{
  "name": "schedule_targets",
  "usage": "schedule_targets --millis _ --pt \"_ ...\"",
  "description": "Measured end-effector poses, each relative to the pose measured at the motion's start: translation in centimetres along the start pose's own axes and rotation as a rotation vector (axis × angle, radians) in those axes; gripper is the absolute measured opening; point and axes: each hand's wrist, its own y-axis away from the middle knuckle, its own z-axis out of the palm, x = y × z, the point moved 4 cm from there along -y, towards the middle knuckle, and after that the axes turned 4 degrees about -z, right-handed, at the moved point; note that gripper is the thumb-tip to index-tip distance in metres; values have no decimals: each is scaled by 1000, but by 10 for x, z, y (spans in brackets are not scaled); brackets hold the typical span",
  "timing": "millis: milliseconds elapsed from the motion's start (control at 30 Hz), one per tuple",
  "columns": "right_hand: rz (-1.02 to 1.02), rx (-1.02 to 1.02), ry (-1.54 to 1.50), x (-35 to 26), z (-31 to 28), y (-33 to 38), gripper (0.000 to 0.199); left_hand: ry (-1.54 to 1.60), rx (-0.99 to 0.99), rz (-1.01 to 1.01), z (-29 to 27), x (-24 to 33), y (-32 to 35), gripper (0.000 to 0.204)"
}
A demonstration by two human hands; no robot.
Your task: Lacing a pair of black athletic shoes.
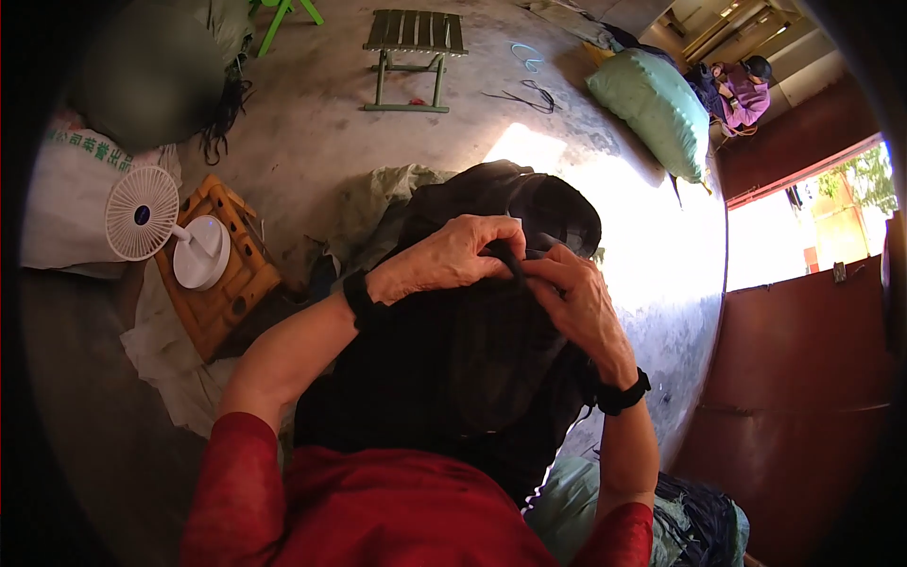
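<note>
Sitting over a lap piled with black fabric (444,369), a person in red sleeves works with both hands at its upper edge: left hand (444,260) in a closed grip pinching a fold of the fabric, right hand (576,302) closed on the same fold just beside it, fingertips touching, a black band on each wrist. Listed around them on the concrete floor (321,123): small white fan (144,215) standing on an orange crate (227,274) to the left, green slatted stool (413,52) well ahead, pale green sack (657,109) to the far right, white bag (66,198) behind the fan.
</note>
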Motion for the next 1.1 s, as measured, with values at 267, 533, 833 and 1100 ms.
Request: schedule_targets --millis 267,533,833,1100 --pt "-32 86 153 -3 7 6 9 31 -15 14 2 3 4 27" --pt "-143 207 424 -12 5 16 13 120 -79 -58 4 3 1 31" --pt "360 716 468 103 -73 107 3 147 -92 -41 1 2 2 28" --pt "579 814 -196 174 -4 200 8 101 -110 7 9 8 -8 34"
